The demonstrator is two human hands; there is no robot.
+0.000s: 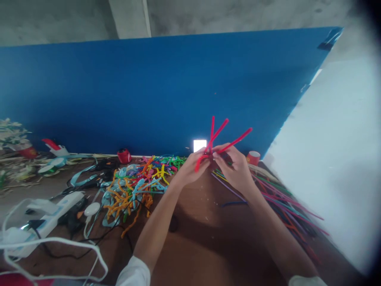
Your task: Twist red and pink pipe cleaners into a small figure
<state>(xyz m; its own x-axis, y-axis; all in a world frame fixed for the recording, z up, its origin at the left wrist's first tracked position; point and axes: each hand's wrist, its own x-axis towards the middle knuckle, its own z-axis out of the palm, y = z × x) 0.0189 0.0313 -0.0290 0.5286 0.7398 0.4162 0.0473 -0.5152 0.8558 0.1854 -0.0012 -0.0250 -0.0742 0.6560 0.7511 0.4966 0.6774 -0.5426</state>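
Observation:
Several red pipe cleaners [219, 132] meet at one spot between my two hands, raised over the table in front of the blue panel. Three straight ends stick up and out to the right, and a shorter bent end hangs over my left fingers. My left hand [192, 166] is closed around the joined base. With thumb and fingertips, my right hand [235, 165] pinches at the same base from the right. Exactly how the stems are joined is hidden by the fingers.
A heap of twisted coloured pipe cleaners [127, 190] covers the table's left middle. Straight ones [291, 210] lie at the right by the white wall. A power strip [50, 220] with looping cables is at left. A red can [124, 156] and a red cup [253, 158] stand by the blue panel [143, 91].

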